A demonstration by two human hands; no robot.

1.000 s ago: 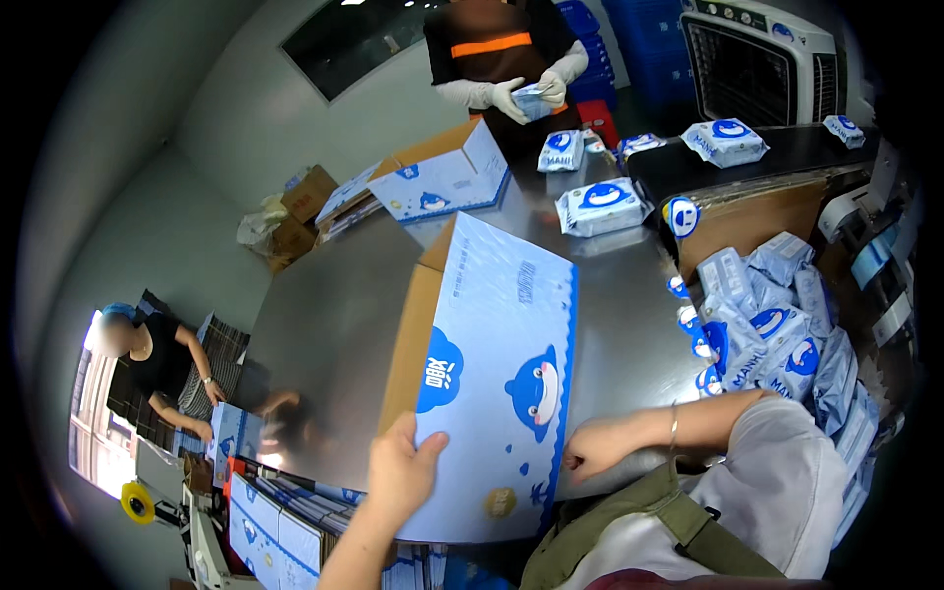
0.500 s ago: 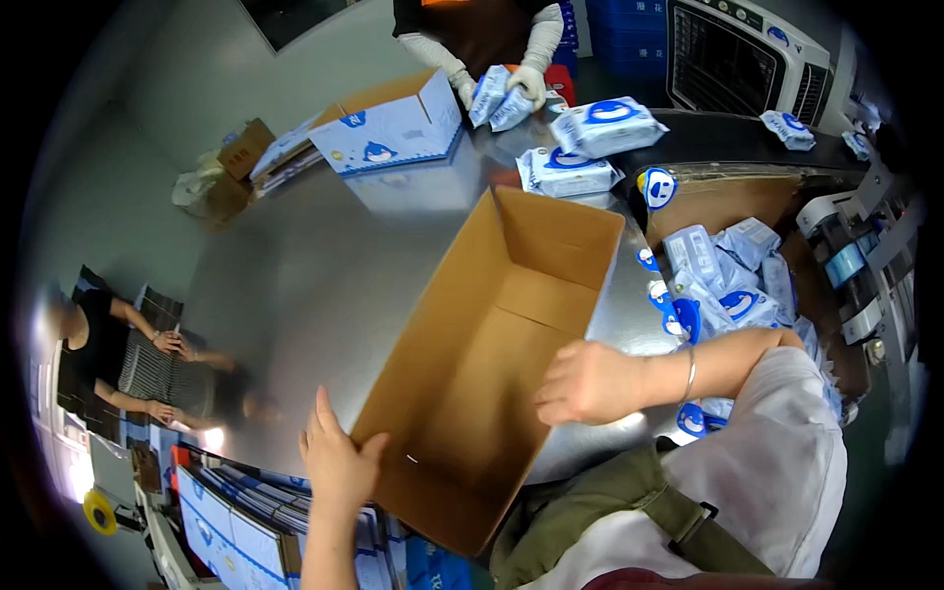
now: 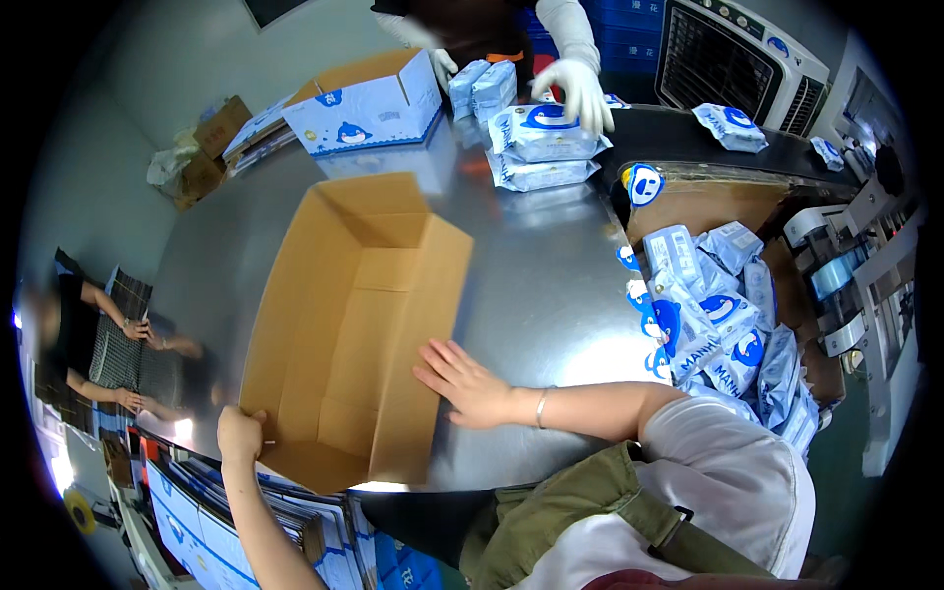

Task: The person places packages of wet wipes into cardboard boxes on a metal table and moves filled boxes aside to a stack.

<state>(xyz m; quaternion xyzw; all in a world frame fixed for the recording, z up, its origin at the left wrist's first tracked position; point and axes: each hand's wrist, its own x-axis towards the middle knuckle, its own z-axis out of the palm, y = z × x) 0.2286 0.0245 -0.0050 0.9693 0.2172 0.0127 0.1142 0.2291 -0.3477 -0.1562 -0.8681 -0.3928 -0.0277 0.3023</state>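
An open, plain brown cardboard box (image 3: 285, 295) sits on the shiny metal table in front of me. My left hand (image 3: 241, 436) is closed on its near left edge. With fingers spread, my right hand (image 3: 470, 385) lies against the outside of its right wall. Inside, the box's bottom panel shows bare. Beyond the box, two blue-and-white soft packs (image 3: 547, 147) are stacked, and a co-worker's white-gloved hand (image 3: 578, 90) touches the upper one.
A white-and-blue printed carton (image 3: 369, 123) stands at the far left, beside two upright packs (image 3: 482, 90). A large carton (image 3: 713, 197) full of packs adjoins the table's right side. Folded printed cartons (image 3: 216, 521) stand at lower left. More packs lie on a black conveyor (image 3: 669, 133).
The cardboard box has shifted left and turned more upright in view. My left hand has closed on its edge; my right hand has opened against its side. The co-worker set down two packs.
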